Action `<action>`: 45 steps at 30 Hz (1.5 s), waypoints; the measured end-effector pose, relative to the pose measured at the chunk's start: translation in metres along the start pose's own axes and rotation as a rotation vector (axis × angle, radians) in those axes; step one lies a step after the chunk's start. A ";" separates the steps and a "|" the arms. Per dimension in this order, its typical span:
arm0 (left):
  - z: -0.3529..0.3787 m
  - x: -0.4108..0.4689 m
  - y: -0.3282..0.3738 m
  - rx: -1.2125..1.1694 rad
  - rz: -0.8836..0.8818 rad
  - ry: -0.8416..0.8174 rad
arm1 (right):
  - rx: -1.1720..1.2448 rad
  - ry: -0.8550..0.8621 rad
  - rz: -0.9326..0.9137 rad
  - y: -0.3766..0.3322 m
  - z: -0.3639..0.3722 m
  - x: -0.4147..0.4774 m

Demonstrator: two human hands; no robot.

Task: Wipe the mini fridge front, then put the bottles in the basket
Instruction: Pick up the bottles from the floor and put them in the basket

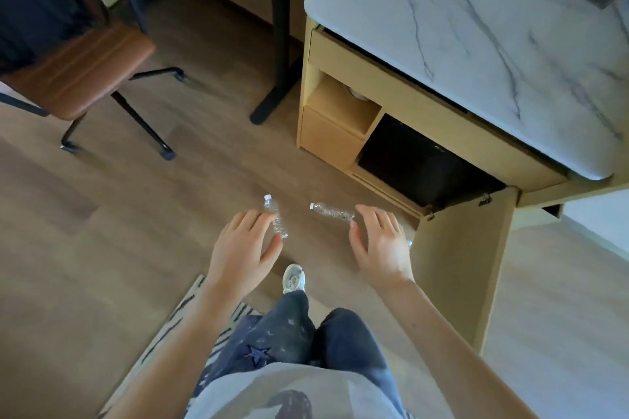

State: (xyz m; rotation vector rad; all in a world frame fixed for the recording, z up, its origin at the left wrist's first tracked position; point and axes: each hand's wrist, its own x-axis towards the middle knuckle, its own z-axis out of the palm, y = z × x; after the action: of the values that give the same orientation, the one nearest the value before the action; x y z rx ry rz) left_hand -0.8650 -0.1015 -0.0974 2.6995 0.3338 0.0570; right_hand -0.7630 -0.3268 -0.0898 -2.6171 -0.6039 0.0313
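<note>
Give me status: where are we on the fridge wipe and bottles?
Done: cannot confirm the wipe; the mini fridge is dark behind the open cabinet door, no cloth in view. In hand: left hand and right hand each reach for a clear water bottle, left bottle, right bottle, both on the floor. Left: grasp both, basket them; no basket visible.

Open floor (170,214) is left around both bottles; passage rightward is blocked by the open cabinet door (466,265).
</note>
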 end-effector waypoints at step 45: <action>0.711 0.155 -0.282 -0.058 -0.611 -0.104 | -0.143 -0.522 -0.058 0.455 0.668 0.138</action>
State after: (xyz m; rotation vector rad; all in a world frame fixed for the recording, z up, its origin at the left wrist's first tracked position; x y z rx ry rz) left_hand -0.7143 -0.1001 -0.8631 2.4175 1.0805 -0.2447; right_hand -0.5316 -0.3508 -0.8766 -2.7311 -0.8808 0.6939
